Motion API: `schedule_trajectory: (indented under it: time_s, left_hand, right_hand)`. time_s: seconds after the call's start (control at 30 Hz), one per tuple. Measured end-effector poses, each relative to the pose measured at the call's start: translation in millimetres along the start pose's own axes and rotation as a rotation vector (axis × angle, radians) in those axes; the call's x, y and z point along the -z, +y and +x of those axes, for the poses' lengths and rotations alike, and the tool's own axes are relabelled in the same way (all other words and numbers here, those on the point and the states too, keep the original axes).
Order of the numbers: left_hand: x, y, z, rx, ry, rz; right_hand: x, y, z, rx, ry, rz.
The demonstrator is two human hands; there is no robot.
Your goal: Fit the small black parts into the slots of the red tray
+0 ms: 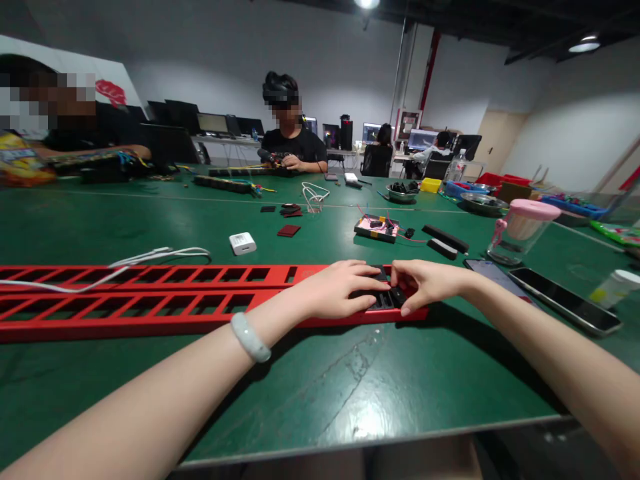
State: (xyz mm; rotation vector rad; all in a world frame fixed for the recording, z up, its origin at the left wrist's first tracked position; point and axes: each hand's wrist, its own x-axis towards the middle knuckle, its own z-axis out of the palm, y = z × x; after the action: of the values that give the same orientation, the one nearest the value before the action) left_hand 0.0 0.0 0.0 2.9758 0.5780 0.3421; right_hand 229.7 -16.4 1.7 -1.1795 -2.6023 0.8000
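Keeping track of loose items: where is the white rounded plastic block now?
In the head view, the block sits left of centre, just beyond the red slotted rails and left of the flat dark-red square piece.

I'm sitting at a glossy green table (280,393), light glaring off its near side. Ahead of me: pale wall (345,87), desks (230,141) lined with monitors (213,123), black chair (377,161), red pipe (431,70), beige door (500,139) at right. Dark ceiling (470,17) overhead, two lamps (584,47) lit.
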Motion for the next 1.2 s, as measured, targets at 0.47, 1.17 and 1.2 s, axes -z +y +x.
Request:
schedule_trajectory:
  time_s: [0.47, 1.17, 1.2]
  left_hand:
    - [0.3, -0.1, -0.2, 0.007, -0.001, -0.005]
    - [-0.1, 0.3, 0.3, 0.028, 0.003, -0.01]
    - [-0.1, 0.4, 0.4, 0.027, 0.002, -0.01]
  right_hand:
    - [3.0, 0.4, -1.3, -0.041, -0.04, 0.049]
    - [-3.4, 2.6, 0.5, -0.058, 0.022, -0.002]
    - [-3.3, 2.1, 0.4, -0.059, 0.022, -0.007]
